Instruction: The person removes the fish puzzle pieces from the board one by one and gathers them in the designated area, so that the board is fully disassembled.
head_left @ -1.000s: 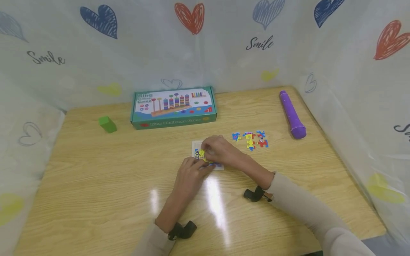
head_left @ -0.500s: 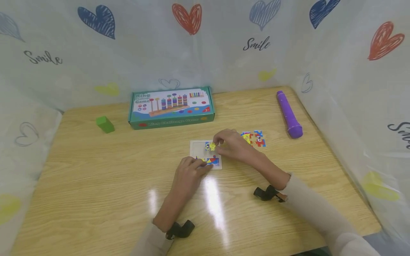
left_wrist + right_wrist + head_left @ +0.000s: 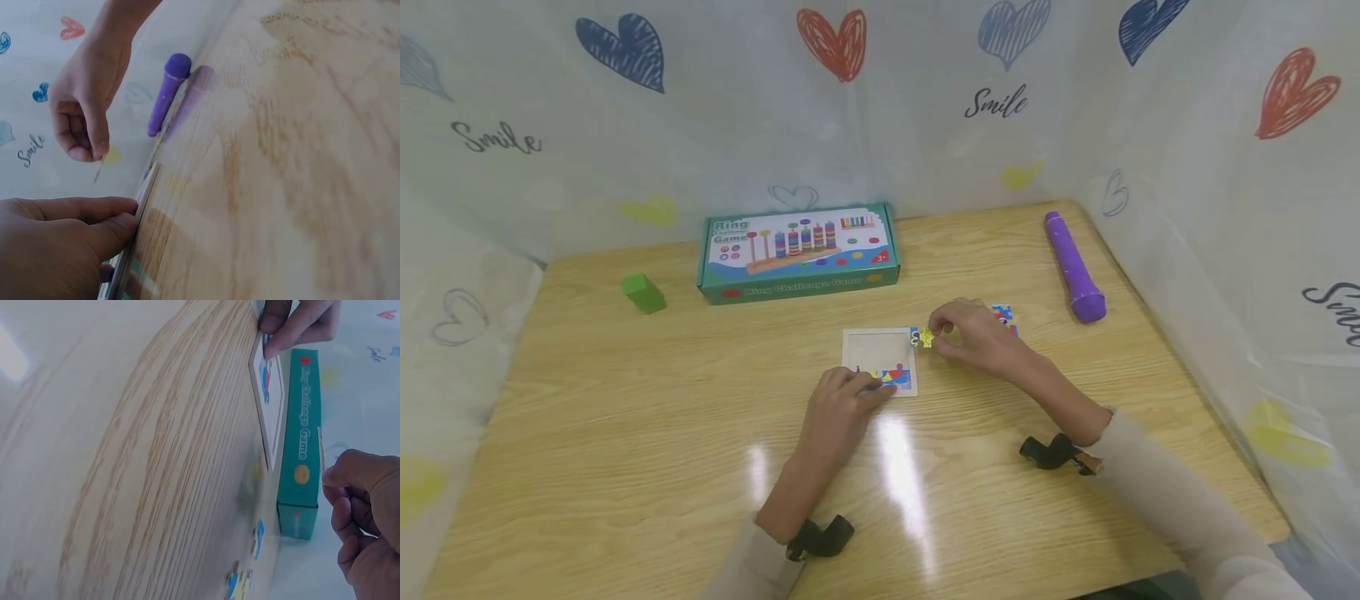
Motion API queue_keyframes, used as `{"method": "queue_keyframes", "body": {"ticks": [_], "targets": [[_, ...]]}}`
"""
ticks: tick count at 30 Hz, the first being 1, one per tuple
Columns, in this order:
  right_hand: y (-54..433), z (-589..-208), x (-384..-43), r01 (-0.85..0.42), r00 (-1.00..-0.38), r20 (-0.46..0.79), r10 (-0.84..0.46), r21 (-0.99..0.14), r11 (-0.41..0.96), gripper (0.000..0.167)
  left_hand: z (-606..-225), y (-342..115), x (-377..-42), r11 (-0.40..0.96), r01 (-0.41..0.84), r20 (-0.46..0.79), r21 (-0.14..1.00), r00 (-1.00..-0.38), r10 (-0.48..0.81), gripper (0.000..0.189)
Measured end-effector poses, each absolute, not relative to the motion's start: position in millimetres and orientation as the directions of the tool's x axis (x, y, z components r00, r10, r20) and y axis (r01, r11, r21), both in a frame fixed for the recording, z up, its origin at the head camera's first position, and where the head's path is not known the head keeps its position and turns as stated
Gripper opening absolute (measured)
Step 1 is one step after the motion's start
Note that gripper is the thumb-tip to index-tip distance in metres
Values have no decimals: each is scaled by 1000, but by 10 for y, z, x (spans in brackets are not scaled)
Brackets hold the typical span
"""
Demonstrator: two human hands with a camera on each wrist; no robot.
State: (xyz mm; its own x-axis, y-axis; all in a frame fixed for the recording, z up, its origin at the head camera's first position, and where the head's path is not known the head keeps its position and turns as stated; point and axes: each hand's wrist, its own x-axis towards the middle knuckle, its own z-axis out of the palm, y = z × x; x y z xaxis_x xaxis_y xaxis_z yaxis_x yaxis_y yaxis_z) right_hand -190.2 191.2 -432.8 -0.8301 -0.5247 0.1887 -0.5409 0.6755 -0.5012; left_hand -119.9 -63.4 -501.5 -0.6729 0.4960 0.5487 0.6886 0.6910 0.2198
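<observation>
My right hand [image 3: 977,335] pinches a yellow and blue jigsaw piece [image 3: 922,337] between thumb and fingertips, held up just right of a small pale puzzle tray [image 3: 880,332]. The right wrist view shows that piece edge-on as a thin strip [image 3: 321,447]. My left hand [image 3: 841,417] rests at the tray's near side, thumb and fingers on its edge and pressing down. Along the tray's near side lie joined blue, red and yellow pieces [image 3: 891,375], partly under the left fingers. The tray's upper part shows its bare base. More loose jigsaw pieces [image 3: 1002,313] lie behind my right hand, mostly hidden by it.
A green Ring Challenge Game box [image 3: 797,254] stands at the back of the wooden table [image 3: 625,400]. Far left is a green block [image 3: 644,293]; a purple toy microphone [image 3: 1075,267] lies at the right. A heart-printed sheet [image 3: 910,125] surrounds the table's back and sides.
My right hand has lifted the yellow and blue piece from over the tray and moved right with it, uncovering the tray's upper part. The left hand has stayed at the tray's near edge.
</observation>
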Motion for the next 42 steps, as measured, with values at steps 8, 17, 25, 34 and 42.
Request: {"method": "queue_keyframes", "body": {"ticks": [8,17,25,34,42], "targets": [[2064,-4330,-1900,-550,-826,199,-528,-490,676,14,-4998,-629,-1192,696,675,520,243,-696,494,33],[2205,-4365,-1907,-548,-832,214,-512,-465,696,15,-5010,-627,-1201,692,681,530,241,-690,494,32],[2269,-4414,-1919,-499,-857,152,-492,-479,722,14,-5013,-634,-1200,691,681,532,243,-689,492,34],[2286,-4493,-1964,-498,-855,145,-497,-496,711,14,-5003,-642,-1192,692,679,532,245,-691,490,33],[2297,-4515,-1960,-470,-866,99,-489,-495,731,13,-4991,-639,-1194,689,683,524,245,-691,499,34]]}}
